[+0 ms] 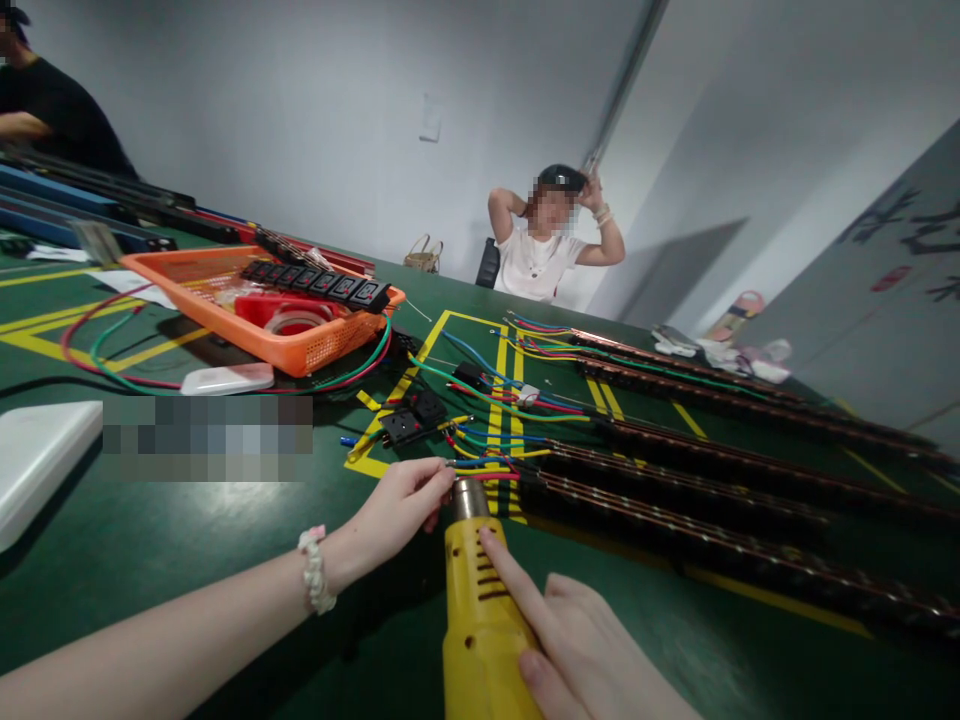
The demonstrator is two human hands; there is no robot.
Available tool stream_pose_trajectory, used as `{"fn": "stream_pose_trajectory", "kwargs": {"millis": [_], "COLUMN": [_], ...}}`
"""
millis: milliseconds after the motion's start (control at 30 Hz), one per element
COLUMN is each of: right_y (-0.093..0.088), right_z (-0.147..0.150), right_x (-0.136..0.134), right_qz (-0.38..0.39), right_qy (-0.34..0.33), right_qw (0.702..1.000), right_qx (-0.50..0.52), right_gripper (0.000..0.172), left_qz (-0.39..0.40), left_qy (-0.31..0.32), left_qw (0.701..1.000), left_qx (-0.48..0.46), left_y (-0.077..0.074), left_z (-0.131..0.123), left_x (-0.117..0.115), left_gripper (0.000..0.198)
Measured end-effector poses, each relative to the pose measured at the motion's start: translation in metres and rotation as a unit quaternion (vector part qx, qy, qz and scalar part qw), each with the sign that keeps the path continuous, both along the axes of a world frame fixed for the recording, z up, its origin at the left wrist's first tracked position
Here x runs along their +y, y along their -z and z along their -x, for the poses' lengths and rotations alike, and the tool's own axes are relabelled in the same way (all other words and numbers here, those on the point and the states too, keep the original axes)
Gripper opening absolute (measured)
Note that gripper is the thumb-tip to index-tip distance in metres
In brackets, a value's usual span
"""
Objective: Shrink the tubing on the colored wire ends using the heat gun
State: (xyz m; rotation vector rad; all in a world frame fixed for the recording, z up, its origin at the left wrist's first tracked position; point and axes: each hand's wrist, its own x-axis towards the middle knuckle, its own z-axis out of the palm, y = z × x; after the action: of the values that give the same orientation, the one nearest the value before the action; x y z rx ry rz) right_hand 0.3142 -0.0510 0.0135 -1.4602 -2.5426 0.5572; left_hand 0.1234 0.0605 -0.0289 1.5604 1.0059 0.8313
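Note:
My right hand is closed around a yellow heat gun, its index finger lying along the vented body. The gun's metal nozzle points away from me, just below some wires. My left hand is pinched shut on the ends of thin wires, red and blue among them, which run right into a long dark strip with copper-coloured rails. Its fingertips are very near the nozzle; whether they touch cannot be seen. Black socket modules with coloured leads lie just beyond the left hand.
Several more long strips with wires stretch across the right of the green table. An orange basket holding a socket strip and red items stands back left. A white box lies left. Two people are beyond the table.

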Motion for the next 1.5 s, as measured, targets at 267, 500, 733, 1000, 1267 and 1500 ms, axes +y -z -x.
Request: {"fn": "stream_pose_trajectory", "kwargs": {"millis": [267,500,733,1000,1267,1500], "right_y": [0.001,0.005,0.012,0.011,0.004,0.001], "right_z": [-0.003,-0.028,-0.055,-0.055,-0.036,-0.006], "right_x": [0.002,-0.005,-0.010,-0.010,-0.006,0.005], "right_qz": [-0.024,-0.049,-0.112,-0.096,-0.001,-0.008], "right_qy": [-0.034,0.001,0.023,0.022,0.031,-0.048], "right_qw": [0.999,0.999,0.993,0.995,0.999,0.999], "right_qx": [-0.007,-0.005,-0.005,-0.003,-0.017,-0.012], "right_gripper": [0.058,0.056,0.054,0.055,0.057,0.059], "left_qz": [-0.001,-0.004,0.000,-0.005,-0.013,-0.007], "left_qy": [0.013,0.006,0.002,-0.001,-0.005,-0.004], "left_qw": [1.000,0.999,0.998,0.998,0.998,0.999], "left_qx": [0.007,0.044,0.055,0.066,0.057,0.032], "left_y": [0.002,-0.001,-0.002,-0.007,-0.007,-0.006], "left_z": [0.002,0.003,0.004,0.002,0.001,0.001], "left_x": [0.000,-0.002,-0.002,-0.004,-0.004,-0.003], "left_gripper": [0.042,0.042,0.041,0.041,0.041,0.040]}}
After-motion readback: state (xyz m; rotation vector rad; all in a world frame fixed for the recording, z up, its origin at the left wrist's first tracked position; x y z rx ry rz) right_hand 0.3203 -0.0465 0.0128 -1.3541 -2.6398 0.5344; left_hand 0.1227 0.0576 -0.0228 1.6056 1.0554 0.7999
